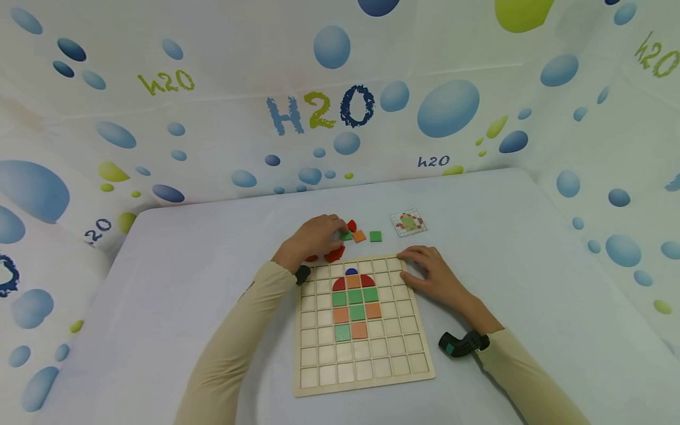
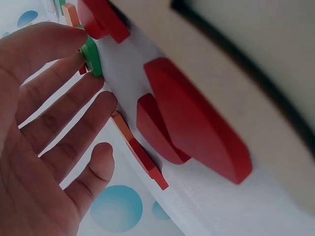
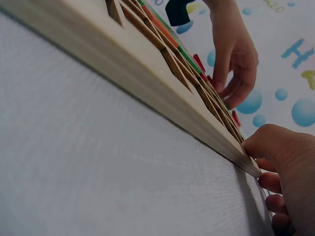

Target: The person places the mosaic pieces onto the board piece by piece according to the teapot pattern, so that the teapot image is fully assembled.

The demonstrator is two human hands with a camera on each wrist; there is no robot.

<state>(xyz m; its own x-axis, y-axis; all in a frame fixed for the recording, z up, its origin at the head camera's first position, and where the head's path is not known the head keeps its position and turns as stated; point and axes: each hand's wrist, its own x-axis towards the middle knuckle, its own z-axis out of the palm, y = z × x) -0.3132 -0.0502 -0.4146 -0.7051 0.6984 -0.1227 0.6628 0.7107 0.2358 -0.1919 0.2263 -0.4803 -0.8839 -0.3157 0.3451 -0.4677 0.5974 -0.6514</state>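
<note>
A wooden grid board [image 1: 366, 386] lies on the table, with green and orange squares, two red rounded pieces and a blue half-round piece [image 1: 352, 271] set in its upper middle cells. Just beyond its far left edge, my left hand [image 1: 316, 235] reaches among loose pieces. Its fingertips are right at a green square tile [image 2: 91, 54], with fingers only loosely bent. Red curved pieces [image 2: 202, 123] lie near that hand. At the board's far right corner, my right hand [image 1: 435, 274] holds the wooden edge [image 3: 147, 113] between thumb and fingers.
Behind the board lie an orange square [image 1: 359, 236], another green square [image 1: 376, 236] and a red piece [image 1: 352, 225]. A small printed pattern card [image 1: 409, 223] sits further right. Black devices [image 1: 462, 344] are strapped to both wrists. A patterned white sheet [image 1: 228, 147] hangs behind the table.
</note>
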